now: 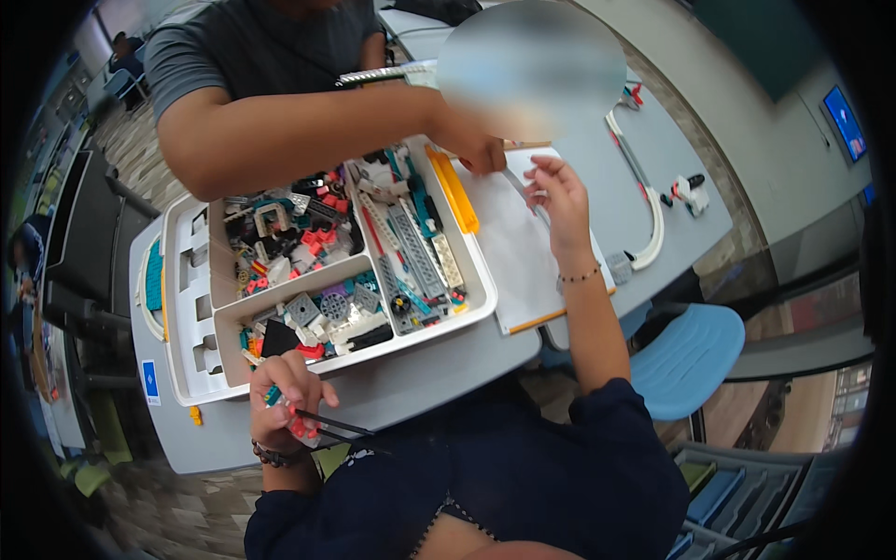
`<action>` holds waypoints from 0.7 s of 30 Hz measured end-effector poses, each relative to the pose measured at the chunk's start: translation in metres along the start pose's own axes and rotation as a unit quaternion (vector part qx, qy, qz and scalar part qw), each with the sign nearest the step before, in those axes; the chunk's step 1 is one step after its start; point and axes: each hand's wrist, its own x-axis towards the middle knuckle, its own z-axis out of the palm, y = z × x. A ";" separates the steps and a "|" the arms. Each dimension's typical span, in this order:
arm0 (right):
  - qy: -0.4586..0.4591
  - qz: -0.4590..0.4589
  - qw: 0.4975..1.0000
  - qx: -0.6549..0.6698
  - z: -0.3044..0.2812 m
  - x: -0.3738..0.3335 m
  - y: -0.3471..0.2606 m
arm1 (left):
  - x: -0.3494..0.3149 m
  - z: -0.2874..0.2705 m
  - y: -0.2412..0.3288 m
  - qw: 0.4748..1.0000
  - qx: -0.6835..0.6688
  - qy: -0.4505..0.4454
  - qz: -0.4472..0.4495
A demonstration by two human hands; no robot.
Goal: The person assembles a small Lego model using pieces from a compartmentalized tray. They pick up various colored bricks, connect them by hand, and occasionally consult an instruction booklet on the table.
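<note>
My left hand [283,403] is closed around a small build of coral-red toy bricks [301,426] with two thin black rods, at the near edge of the table. Over a white sheet [521,271], my right hand [558,194] has its fingers curled at a narrow grey strip [515,181]. The strip slants toward another person's hand [478,147]; where it meets my fingertips is hard to make out. Left of the sheet stands a white sorting tray [381,350] full of loose bricks, beams and plates in several compartments.
A person's forearm [308,135] reaches across the tray from the far side. A yellow piece [453,191] rests along the tray's right wall. Further right lie a curved white track [644,219] and a small white build [689,194]. A blue chair [695,359] stands at the right.
</note>
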 end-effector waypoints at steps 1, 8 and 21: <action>0.017 -0.017 1.000 -0.006 -0.002 0.005 -0.001 | 0.001 -0.001 0.000 1.000 -0.002 -0.001 0.002; 0.017 -0.038 0.986 -0.158 -0.016 0.022 0.006 | 0.002 -0.003 0.001 1.000 -0.019 -0.002 -0.004; -0.104 -0.148 0.821 -0.541 0.029 0.057 0.031 | 0.005 -0.003 0.002 0.999 -0.026 -0.024 -0.005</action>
